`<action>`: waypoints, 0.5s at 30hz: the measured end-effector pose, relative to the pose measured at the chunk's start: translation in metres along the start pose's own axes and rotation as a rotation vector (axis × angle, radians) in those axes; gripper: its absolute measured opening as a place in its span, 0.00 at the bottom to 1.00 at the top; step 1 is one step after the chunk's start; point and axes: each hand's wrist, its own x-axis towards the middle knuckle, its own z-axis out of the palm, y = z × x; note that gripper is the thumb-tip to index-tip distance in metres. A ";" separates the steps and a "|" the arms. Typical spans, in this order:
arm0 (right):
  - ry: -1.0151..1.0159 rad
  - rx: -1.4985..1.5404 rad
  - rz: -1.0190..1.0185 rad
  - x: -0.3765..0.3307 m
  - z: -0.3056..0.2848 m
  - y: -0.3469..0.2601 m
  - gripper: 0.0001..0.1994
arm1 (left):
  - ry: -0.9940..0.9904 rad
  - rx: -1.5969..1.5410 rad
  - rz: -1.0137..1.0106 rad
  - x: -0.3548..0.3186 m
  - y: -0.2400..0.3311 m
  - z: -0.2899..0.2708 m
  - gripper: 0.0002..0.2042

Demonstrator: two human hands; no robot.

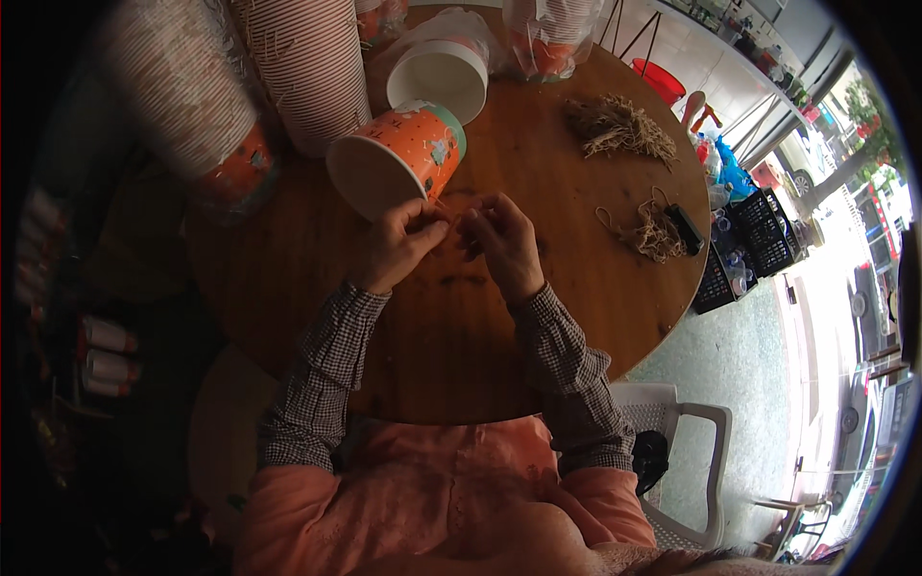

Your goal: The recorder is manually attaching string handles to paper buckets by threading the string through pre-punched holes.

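An orange paper bucket [420, 144] with a green band lies on its side on the round wooden table [461, 326], its pale round end facing me. My left hand [407, 240] is just below the rim of that bucket, thumb and forefinger pinched together. Close beside it, my right hand [501, 245] has its fingers curled and its thumb against them. Something thin seems to run between the fingertips, too fine to make out. Behind the orange bucket lies a white-lined paper bucket [439, 82], its mouth toward me, partly in clear plastic.
Tall stacks of nested paper buckets [305, 72] stand at the far left, with a wrapped stack [549, 38] at the back. Two bundles of tan cords, a larger one [624, 130] and a smaller one [653, 230], lie at right by a black object [685, 228]. A white chair [711, 461] stands at lower right.
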 end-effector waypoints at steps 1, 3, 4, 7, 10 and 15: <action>-0.002 0.001 -0.002 0.003 -0.001 0.000 0.07 | -0.012 0.066 0.066 0.001 -0.003 0.000 0.06; -0.010 -0.013 -0.012 0.001 -0.001 -0.002 0.07 | -0.010 0.055 0.094 0.001 -0.004 0.004 0.06; -0.009 -0.012 -0.011 -0.001 -0.001 -0.001 0.07 | -0.006 0.044 0.124 0.000 -0.004 0.005 0.06; -0.010 -0.027 -0.004 0.001 -0.002 -0.002 0.06 | 0.019 0.124 0.082 0.001 0.002 0.007 0.05; 0.001 -0.030 0.000 0.001 -0.001 0.001 0.06 | 0.051 0.095 0.139 0.002 -0.007 0.007 0.05; 0.030 -0.090 0.005 0.001 -0.002 0.001 0.07 | 0.098 -0.094 0.088 0.002 -0.003 0.013 0.03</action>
